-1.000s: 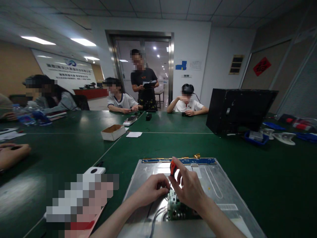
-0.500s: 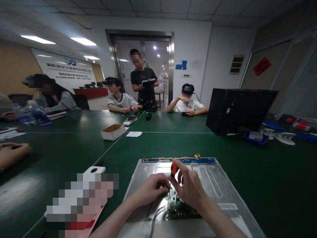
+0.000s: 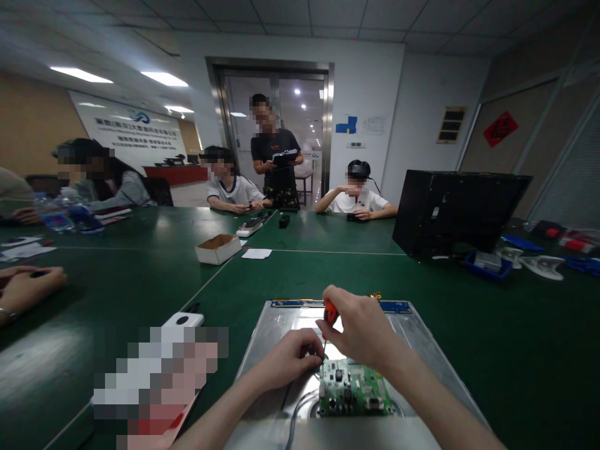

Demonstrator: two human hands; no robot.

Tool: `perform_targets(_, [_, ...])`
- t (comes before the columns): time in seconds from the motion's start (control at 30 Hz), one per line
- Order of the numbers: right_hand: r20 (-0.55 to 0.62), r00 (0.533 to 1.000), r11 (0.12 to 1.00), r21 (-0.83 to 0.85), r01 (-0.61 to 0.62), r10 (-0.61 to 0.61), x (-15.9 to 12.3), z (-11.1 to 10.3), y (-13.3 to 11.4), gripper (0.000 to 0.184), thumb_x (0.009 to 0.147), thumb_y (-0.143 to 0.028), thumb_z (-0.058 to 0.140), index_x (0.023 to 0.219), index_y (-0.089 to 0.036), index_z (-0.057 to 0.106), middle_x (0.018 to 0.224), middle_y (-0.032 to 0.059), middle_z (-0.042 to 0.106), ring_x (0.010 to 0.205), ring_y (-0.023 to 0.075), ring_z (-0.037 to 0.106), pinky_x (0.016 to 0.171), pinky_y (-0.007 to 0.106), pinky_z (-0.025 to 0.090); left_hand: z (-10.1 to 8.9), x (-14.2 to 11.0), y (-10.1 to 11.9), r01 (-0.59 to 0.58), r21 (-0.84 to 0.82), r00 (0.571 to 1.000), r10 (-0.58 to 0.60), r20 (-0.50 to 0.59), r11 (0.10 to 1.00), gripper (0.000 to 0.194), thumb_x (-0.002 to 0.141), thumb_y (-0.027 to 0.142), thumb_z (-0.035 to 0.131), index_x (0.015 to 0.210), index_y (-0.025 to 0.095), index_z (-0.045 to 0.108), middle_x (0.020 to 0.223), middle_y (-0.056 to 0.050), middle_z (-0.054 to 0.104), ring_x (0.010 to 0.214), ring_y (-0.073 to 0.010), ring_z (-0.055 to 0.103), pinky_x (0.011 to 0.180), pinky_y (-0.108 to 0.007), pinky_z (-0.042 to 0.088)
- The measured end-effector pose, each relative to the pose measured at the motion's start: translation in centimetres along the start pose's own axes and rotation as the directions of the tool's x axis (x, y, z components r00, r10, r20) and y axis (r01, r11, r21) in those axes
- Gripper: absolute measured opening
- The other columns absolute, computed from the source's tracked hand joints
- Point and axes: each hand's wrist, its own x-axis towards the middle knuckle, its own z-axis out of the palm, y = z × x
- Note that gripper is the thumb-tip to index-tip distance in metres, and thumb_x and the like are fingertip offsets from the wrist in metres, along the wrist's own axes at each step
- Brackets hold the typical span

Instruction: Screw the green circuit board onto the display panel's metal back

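My right hand grips a screwdriver with an orange-red and black handle, held upright with the shaft pointing down. Its tip meets the upper left corner of a green circuit board, where the exact contact is hidden. Beside that corner, my left hand has thumb and fingers pinched together near the shaft; what lies between them cannot be made out. The board sits on the metal back of a flat display panel. A blue circuit strip runs along the panel's far edge. A grey cable curves left of the board.
Left of the panel lie a white device and a pinkish blurred item. A cardboard box and a paper slip are farther off. A black monitor stands back right beside a blue tray. Several people are around the table.
My right hand has turned over the screwdriver handle, its fingers now curled around the top, uncovering more of the board. My left hand stays by the board's corner. The view has shifted slightly.
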Motion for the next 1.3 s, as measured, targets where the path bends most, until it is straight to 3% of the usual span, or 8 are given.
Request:
perform_targets(0.1, [0.097, 0.995, 0.986, -0.166, -0.009, 0.026, 1.0, -0.6, -0.6, 0.023, 0.083, -0.038, 0.073, 0.082, -0.023, 0.056, 0.066, 0.0005, 0.068, 0.057, 0.0203, 0.062, 0.050, 0.027, 0.026, 0.0, 0.0, 0.2, 0.016, -0.007, 1.000, -0.016, -0.005, 1.000, 0.010, 0.073, 0.011, 0.058, 0.078, 0.017, 0.066, 0.080, 0.000, 0.063, 0.074, -0.0168, 0.054, 0.071, -0.027, 0.042])
perform_targets(0.2, [0.133, 0.991, 0.976, -0.217, 0.008, 0.022, 1.5, -0.9, -1.0, 0.029, 0.085, -0.047, 0.070, 0.076, -0.022, 0.058, 0.065, 0.0022, 0.067, 0.057, 0.0206, 0.063, 0.050, 0.028, 0.023, 0.0, 0.0, 0.0, 0.039, -0.006, 0.999, -0.039, 0.005, 0.999, 0.010, 0.075, 0.012, 0.058, 0.079, 0.016, 0.067, 0.082, 0.000, 0.065, 0.075, -0.0171, 0.056, 0.071, -0.027, 0.043])
perform_targets(0.37, [0.231, 0.972, 0.993, -0.101, 0.055, -0.030, 1.3, -2.5, -0.7, 0.014, 0.081, -0.028, 0.069, 0.088, -0.020, 0.061, 0.086, 0.0029, 0.069, 0.066, 0.0176, 0.062, 0.052, 0.028, 0.025, 0.2, 0.0, -0.5, -0.012, -0.038, 1.000, 0.012, -0.002, 0.999, 0.016, 0.075, 0.010, 0.057, 0.086, 0.016, 0.067, 0.090, -0.003, 0.067, 0.082, -0.0184, 0.058, 0.074, -0.027, 0.044])
perform_targets(0.47, [0.309, 0.951, 0.999, -0.032, 0.038, -0.026, 1.3, -3.2, 0.0, 0.018, 0.077, -0.019, 0.066, 0.094, -0.019, 0.060, 0.088, 0.0018, 0.070, 0.070, 0.0170, 0.063, 0.054, 0.027, 0.026, 0.1, 0.0, -0.3, -0.020, 0.000, 1.000, 0.020, -0.007, 1.000, 0.015, 0.073, 0.009, 0.057, 0.082, 0.017, 0.066, 0.086, -0.001, 0.066, 0.079, -0.0172, 0.057, 0.072, -0.026, 0.043])
perform_targets(0.63, [0.318, 0.948, 0.997, -0.067, 0.043, -0.019, 1.6, -3.0, 0.5, 0.021, 0.082, -0.021, 0.064, 0.102, -0.021, 0.057, 0.088, 0.0010, 0.073, 0.072, 0.0178, 0.064, 0.055, 0.028, 0.023, 0.0, -0.2, 0.4, -0.005, 0.012, 1.000, 0.005, -0.013, 1.000, 0.010, 0.074, 0.012, 0.058, 0.079, 0.017, 0.065, 0.082, 0.000, 0.065, 0.076, -0.0167, 0.055, 0.071, -0.026, 0.043])
perform_targets(0.83, [0.341, 0.940, 0.988, -0.149, 0.040, 0.014, 1.6, -2.7, 0.0, 0.018, 0.089, -0.038, 0.065, 0.088, -0.021, 0.059, 0.080, 0.0015, 0.073, 0.070, 0.0187, 0.065, 0.053, 0.028, 0.019, 0.0, -0.1, 0.3, 0.030, 0.002, 0.999, -0.030, -0.012, 1.000, 0.011, 0.074, 0.012, 0.058, 0.079, 0.016, 0.067, 0.082, 0.000, 0.064, 0.075, -0.0163, 0.055, 0.070, -0.026, 0.042])
perform_targets(1.03, [0.336, 0.942, 0.999, -0.031, 0.030, -0.018, 1.2, -3.4, -0.3, 0.015, 0.081, -0.027, 0.066, 0.091, -0.019, 0.059, 0.086, 0.0014, 0.072, 0.070, 0.0171, 0.063, 0.054, 0.027, 0.023, 0.4, 0.2, -1.0, -0.016, -0.066, 1.000, 0.016, -0.012, 0.998, 0.018, 0.073, 0.009, 0.058, 0.085, 0.016, 0.068, 0.085, -0.001, 0.066, 0.078, -0.0171, 0.057, 0.071, -0.026, 0.043])
perform_targets(1.3, [0.375, 0.927, 0.999, -0.033, 0.036, -0.021, 1.1, -3.7, -0.5, 0.022, 0.076, -0.020, 0.060, 0.098, -0.019, 0.059, 0.089, 0.0043, 0.072, 0.070, 0.0182, 0.063, 0.054, 0.028, 0.026, 0.4, 0.3, -1.4, -0.059, -0.050, 0.998, 0.059, 0.000, 0.997, 0.016, 0.073, 0.010, 0.057, 0.085, 0.015, 0.067, 0.084, -0.002, 0.067, 0.078, -0.0185, 0.057, 0.070, -0.027, 0.043])
